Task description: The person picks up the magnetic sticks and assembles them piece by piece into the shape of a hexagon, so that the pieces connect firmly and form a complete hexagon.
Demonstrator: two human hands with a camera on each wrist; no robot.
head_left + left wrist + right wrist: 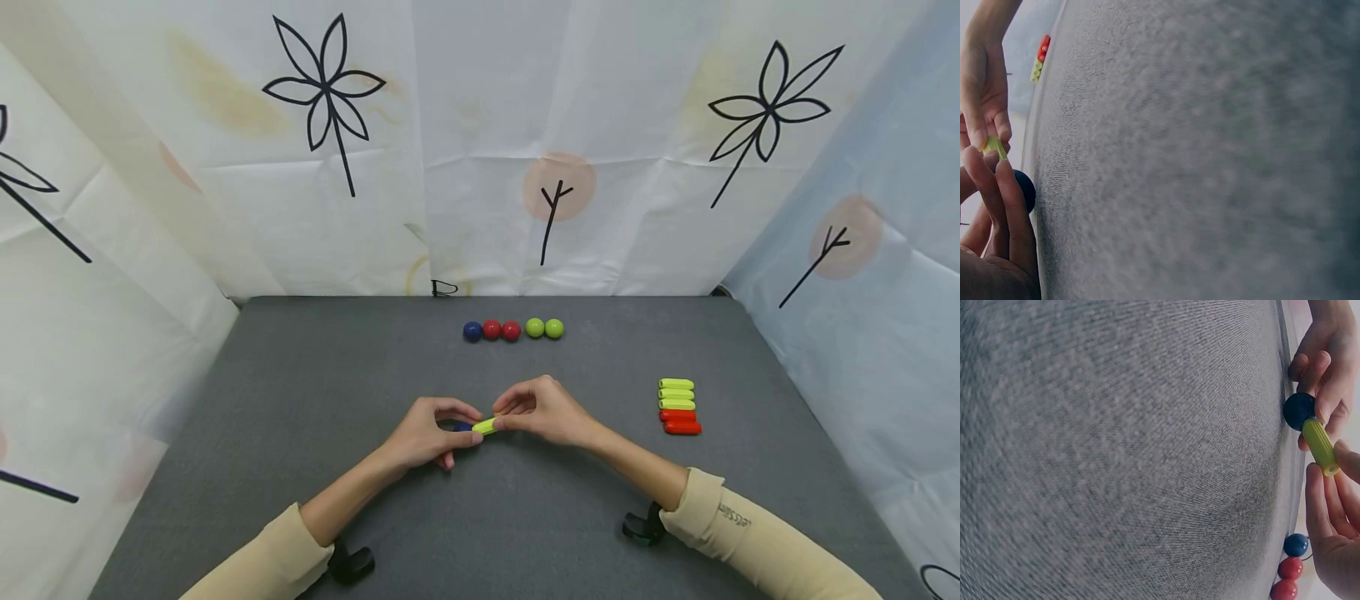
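My left hand (422, 432) is low over the grey table and holds a blue ball (1298, 411) between thumb and fingers. A short yellow-green ribbed rod (1318, 444) meets this ball at one end, with the left thumb close to the joint. At the rod's other end, my right hand (551, 412) pinches it between thumb and fingertips. The rod slants slightly upward to the right in the head view. Fingers partly cover the ball in the head and left wrist views. Whether the rod is fixed to the ball, I cannot tell.
Toward the back of the grey table (337, 358) lie a blue ball (472, 332), two red balls (511, 331) and two green balls (554, 328) in a row. On the right are yellow-green rods (677, 394) and red rods (682, 427), stacked side by side. Patterned cloth (480, 208) surrounds the table.
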